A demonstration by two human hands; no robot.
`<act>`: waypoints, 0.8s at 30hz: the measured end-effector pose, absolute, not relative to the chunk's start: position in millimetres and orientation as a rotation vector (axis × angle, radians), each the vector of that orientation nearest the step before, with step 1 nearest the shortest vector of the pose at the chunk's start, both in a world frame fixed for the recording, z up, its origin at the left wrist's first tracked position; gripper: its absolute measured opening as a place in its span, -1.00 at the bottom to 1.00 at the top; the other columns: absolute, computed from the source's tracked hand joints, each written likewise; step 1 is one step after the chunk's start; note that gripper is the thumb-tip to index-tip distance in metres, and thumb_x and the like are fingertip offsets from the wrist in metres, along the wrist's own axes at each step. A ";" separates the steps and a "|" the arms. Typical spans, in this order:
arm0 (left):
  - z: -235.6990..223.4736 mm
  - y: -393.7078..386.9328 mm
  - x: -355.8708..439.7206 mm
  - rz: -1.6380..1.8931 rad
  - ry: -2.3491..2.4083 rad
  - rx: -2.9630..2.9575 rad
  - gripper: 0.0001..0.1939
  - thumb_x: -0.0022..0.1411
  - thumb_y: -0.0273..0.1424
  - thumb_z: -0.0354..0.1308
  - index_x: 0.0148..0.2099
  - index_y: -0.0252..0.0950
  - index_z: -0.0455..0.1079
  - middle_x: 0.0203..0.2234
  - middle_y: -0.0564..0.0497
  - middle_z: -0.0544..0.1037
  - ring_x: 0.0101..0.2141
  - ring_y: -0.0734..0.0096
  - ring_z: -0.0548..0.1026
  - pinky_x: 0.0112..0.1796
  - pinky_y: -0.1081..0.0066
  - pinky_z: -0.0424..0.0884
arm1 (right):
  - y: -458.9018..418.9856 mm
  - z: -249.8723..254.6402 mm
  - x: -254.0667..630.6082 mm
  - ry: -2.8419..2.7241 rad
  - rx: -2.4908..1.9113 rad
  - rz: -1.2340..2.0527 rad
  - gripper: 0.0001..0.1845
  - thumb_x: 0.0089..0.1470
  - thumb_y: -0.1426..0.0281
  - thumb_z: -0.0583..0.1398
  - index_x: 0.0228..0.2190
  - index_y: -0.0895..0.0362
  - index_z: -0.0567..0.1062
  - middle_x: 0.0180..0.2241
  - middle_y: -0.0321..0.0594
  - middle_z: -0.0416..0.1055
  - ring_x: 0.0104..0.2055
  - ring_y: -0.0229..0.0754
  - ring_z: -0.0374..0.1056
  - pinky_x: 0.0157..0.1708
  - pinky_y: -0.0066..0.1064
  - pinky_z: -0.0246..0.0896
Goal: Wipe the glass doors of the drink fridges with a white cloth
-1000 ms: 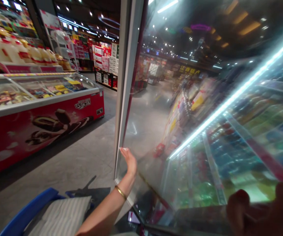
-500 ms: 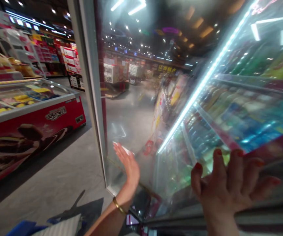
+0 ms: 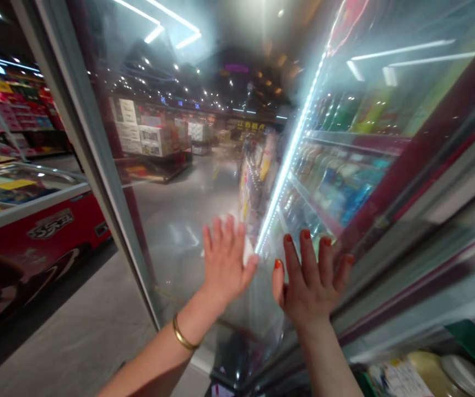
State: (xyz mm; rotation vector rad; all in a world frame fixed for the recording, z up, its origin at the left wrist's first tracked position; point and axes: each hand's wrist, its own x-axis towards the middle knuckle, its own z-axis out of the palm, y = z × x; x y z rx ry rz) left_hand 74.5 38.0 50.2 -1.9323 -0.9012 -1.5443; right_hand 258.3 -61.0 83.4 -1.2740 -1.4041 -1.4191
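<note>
My left hand [image 3: 224, 259], with a gold bangle on the wrist, holds a white cloth [image 3: 248, 251] against a glass door [image 3: 171, 215]. Its fingers are stretched flat over the cloth, which shows only at the edges of the hand; whether it is cloth or paper I cannot tell. To its right, my right hand [image 3: 312, 275] is spread, with orange-red nails and nothing visible in it. Its palm faces the glass near the door's right side; contact of all the fingers is hard to make out.
Behind the glass at right, a lit strip [image 3: 291, 149] runs beside shelves of bottles [image 3: 345, 182]. A grey door frame [image 3: 92, 160] stands at left. Beyond it is a red ice-cream freezer [image 3: 64, 220]. Jars [image 3: 464, 375] sit at lower right.
The view has turned, so the door frame lies further left. My left hand has moved right with the cloth, and my hands are closer together. Jars have come into view.
</note>
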 end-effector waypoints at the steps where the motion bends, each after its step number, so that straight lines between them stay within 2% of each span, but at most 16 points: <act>1: 39.9 29.5 77.7 -1.445 -0.753 -1.966 -0.12 0.55 -0.03 0.05 0.70 -0.12 -0.24 0.65 -0.04 -0.10 0.64 0.23 -0.28 0.61 0.02 -0.37 | -61.2 83.9 258.9 -1.403 -1.270 -1.427 -0.25 0.39 0.29 0.23 0.52 0.02 0.27 0.46 -0.09 0.40 0.66 0.03 0.01 0.66 0.09 -0.31; 2: 29.9 24.8 74.5 -1.382 -0.655 -1.978 -0.13 0.54 -0.04 0.06 0.69 -0.10 -0.20 0.64 0.00 -0.05 0.64 0.30 -0.25 0.61 0.09 -0.36 | -61.2 84.3 259.0 -1.402 -1.269 -1.433 -0.25 0.38 0.30 0.24 0.51 0.03 0.29 0.45 -0.10 0.41 0.66 0.02 0.00 0.67 0.07 -0.32; 4: 22.5 28.7 53.0 -1.401 -0.679 -1.956 -0.14 0.55 -0.08 0.06 0.69 -0.11 -0.21 0.65 -0.03 -0.10 0.64 0.32 -0.30 0.60 0.11 -0.41 | -60.6 85.2 257.3 -1.407 -1.269 -1.430 -0.24 0.35 0.31 0.26 0.50 0.03 0.31 0.44 -0.11 0.43 0.66 0.01 0.01 0.67 0.07 -0.32; 7: 55.3 49.2 24.4 -1.684 -1.056 -1.815 -0.13 0.61 -0.12 -0.06 0.69 -0.22 -0.41 0.65 -0.20 -0.38 0.62 0.02 -0.47 0.58 -0.19 -0.49 | -59.4 86.9 253.1 -1.417 -1.237 -1.387 -0.20 0.34 0.32 0.25 0.53 0.05 0.26 0.42 -0.12 0.45 0.66 -0.02 -0.01 0.68 0.04 -0.35; 9: 84.4 51.3 35.7 -1.799 -1.174 -1.747 -0.14 0.62 -0.08 -0.14 0.69 -0.23 -0.48 0.65 -0.18 -0.45 0.61 -0.06 -0.51 0.57 -0.28 -0.47 | -60.6 88.2 253.2 -1.414 -1.196 -1.332 -0.18 0.36 0.34 0.22 0.56 0.04 0.19 0.44 -0.13 0.43 0.66 -0.05 0.00 0.68 0.03 -0.37; 11: 94.1 38.3 65.7 -1.674 -0.987 -1.830 -0.14 0.61 -0.03 -0.12 0.70 -0.21 -0.41 0.66 -0.07 -0.40 0.62 0.07 -0.47 0.60 -0.15 -0.45 | -65.2 90.1 258.3 -1.425 -1.124 -1.238 -0.18 0.39 0.40 0.14 0.58 -0.01 0.13 0.51 -0.14 0.32 0.64 -0.04 0.06 0.67 0.05 -0.28; 13: 80.5 19.9 90.0 -1.418 -0.686 -1.932 -0.16 0.59 0.01 -0.05 0.70 -0.11 -0.24 0.66 0.11 -0.29 0.64 0.29 -0.36 0.61 0.06 -0.40 | -72.7 93.2 267.2 -1.447 -1.038 -1.101 -0.17 0.39 0.46 0.07 0.59 -0.04 0.07 0.60 -0.13 0.13 0.63 0.00 0.09 0.62 0.07 -0.06; 15: 59.1 10.7 88.5 -1.273 -0.525 -1.962 -0.20 0.58 0.01 -0.01 0.68 -0.02 -0.14 0.65 0.23 -0.23 0.63 0.40 -0.28 0.61 0.17 -0.37 | -80.1 97.2 276.5 -1.472 -0.959 -0.972 -0.16 0.39 0.46 0.02 0.60 -0.05 0.05 0.63 -0.11 0.03 0.63 0.05 0.10 0.52 0.10 0.18; 17: 52.4 17.6 62.4 -1.304 -0.564 -1.940 -0.20 0.59 -0.03 0.01 0.69 -0.05 -0.16 0.66 0.18 -0.26 0.64 0.36 -0.34 0.60 0.15 -0.43 | -84.2 100.6 282.1 -1.487 -0.883 -0.905 -0.20 0.43 0.38 -0.02 0.60 -0.05 0.03 0.64 -0.10 0.02 0.62 0.11 0.10 0.45 0.15 0.31; 19: 71.1 33.2 34.2 -1.422 -0.754 -1.902 -0.16 0.60 -0.08 0.00 0.70 -0.18 -0.26 0.67 0.00 -0.37 0.63 0.20 -0.48 0.57 0.00 -0.55 | -83.3 102.0 282.6 -1.494 -0.820 -0.897 -0.25 0.49 0.28 -0.11 0.61 -0.04 0.00 0.63 -0.09 0.01 0.63 0.12 0.08 0.44 0.20 0.31; 21: 103.0 43.0 28.5 -1.549 -0.968 -1.868 -0.13 0.61 -0.10 0.00 0.69 -0.26 -0.34 0.66 -0.15 -0.44 0.62 0.06 -0.56 0.55 -0.17 -0.57 | -79.2 100.8 279.9 -1.491 -0.798 -0.936 -0.26 0.53 0.19 -0.20 0.62 -0.03 -0.05 0.64 -0.10 -0.01 0.65 0.11 0.02 0.47 0.21 0.27; 23: 123.4 37.6 49.8 -1.599 -0.991 -1.877 -0.12 0.59 -0.09 0.04 0.69 -0.24 -0.28 0.67 -0.16 -0.37 0.62 0.02 -0.55 0.55 -0.23 -0.55 | -74.8 97.4 277.4 -1.454 -0.802 -0.996 -0.25 0.54 0.17 -0.26 0.63 0.00 -0.10 0.64 -0.06 -0.01 0.67 0.13 -0.03 0.48 0.23 0.25; 24: 123.6 29.8 65.6 -1.566 -0.889 -1.910 -0.13 0.57 -0.06 0.07 0.69 -0.20 -0.20 0.67 -0.12 -0.27 0.62 0.06 -0.52 0.56 -0.18 -0.55 | -73.4 95.1 277.1 -1.421 -0.809 -1.025 -0.24 0.53 0.18 -0.29 0.63 0.02 -0.13 0.63 -0.04 0.00 0.67 0.15 -0.04 0.47 0.26 0.24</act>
